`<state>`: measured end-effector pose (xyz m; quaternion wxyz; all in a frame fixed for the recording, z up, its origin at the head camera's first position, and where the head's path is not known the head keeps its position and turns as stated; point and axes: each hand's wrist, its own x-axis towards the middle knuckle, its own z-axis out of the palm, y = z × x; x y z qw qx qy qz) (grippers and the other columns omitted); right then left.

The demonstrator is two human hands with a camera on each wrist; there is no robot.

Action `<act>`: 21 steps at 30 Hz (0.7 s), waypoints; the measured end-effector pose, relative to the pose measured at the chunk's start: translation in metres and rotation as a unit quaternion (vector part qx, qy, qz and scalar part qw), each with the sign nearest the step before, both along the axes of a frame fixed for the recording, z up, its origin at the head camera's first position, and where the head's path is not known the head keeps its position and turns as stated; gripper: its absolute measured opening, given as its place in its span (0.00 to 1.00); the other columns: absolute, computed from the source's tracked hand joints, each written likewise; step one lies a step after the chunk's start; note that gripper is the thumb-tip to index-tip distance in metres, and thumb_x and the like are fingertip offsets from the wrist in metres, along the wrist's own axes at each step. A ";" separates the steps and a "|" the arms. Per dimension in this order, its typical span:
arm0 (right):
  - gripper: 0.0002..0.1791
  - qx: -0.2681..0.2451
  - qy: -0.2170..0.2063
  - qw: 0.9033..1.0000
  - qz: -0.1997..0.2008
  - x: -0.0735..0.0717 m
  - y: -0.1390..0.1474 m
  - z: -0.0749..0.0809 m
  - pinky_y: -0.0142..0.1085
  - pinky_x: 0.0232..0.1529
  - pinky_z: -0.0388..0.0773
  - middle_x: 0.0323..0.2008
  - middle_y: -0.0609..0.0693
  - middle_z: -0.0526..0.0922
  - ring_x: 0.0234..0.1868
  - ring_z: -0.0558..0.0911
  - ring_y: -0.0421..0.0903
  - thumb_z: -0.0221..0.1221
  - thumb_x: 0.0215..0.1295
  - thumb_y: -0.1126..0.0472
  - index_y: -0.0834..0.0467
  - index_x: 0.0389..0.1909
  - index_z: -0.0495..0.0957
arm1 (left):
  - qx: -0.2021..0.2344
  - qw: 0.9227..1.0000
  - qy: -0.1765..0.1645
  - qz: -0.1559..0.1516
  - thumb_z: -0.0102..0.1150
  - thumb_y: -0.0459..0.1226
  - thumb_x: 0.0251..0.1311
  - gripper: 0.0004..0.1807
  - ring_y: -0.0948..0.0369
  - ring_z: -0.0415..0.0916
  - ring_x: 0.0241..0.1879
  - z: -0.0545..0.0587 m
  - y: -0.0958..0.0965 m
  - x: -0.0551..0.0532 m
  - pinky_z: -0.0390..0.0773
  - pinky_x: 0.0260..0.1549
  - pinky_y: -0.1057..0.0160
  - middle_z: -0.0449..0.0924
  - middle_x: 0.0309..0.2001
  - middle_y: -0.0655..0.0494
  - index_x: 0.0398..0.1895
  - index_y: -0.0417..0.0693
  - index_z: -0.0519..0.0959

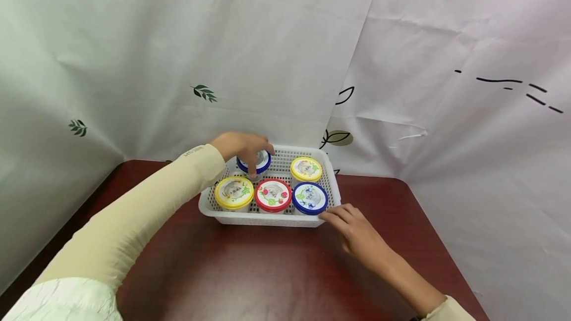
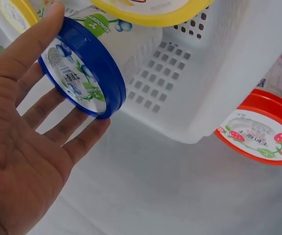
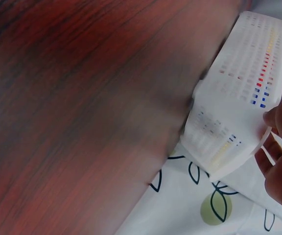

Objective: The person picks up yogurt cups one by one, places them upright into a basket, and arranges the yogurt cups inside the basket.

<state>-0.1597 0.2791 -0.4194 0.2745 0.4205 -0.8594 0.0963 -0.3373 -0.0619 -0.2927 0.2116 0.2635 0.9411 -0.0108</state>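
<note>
A white plastic basket (image 1: pixel 267 220) holds several tubs with printed lids. At its back left my left hand (image 1: pixel 243 148) spans a blue-lidded tub (image 2: pixel 82 68), thumb on one side of the lid and fingers along the opposite rim. At the basket's front right corner, the thumb and fingers of my right hand (image 1: pixel 357 232) grip the rim. A yellow-lidded tub (image 1: pixel 234 192), a red-lidded tub (image 1: pixel 273 195) and another blue-lidded tub (image 1: pixel 310 197) line the front. Behind them on the right sits a second yellow-lidded tub (image 1: pixel 306 168).
Another red-lidded tub (image 2: pixel 258 132) shows outside the basket in the left wrist view; my left arm seems to cover it in the head view. The basket stands on a dark red wooden table (image 1: pixel 276 266), close to a pale printed curtain (image 1: pixel 267 63) behind it.
</note>
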 end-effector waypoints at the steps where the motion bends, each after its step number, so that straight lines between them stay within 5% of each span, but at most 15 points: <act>1: 0.33 0.000 0.001 1.000 0.000 0.000 0.000 0.000 0.47 0.55 0.86 0.56 0.49 0.91 0.54 0.86 0.50 0.67 0.57 0.82 0.55 0.62 0.87 | -0.004 1.000 0.000 -0.005 0.85 0.43 0.63 0.50 0.44 0.66 0.84 -0.001 0.001 0.000 0.72 0.81 0.39 0.65 0.86 0.43 0.87 0.60 0.70; 21: 0.33 0.002 -0.019 1.000 -0.008 0.001 0.001 0.001 0.47 0.56 0.87 0.57 0.49 0.90 0.56 0.85 0.49 0.67 0.57 0.82 0.54 0.62 0.87 | 0.004 0.999 -0.029 -0.037 0.88 0.36 0.57 0.52 0.44 0.63 0.87 -0.024 0.019 -0.014 0.73 0.82 0.40 0.66 0.87 0.46 0.85 0.59 0.72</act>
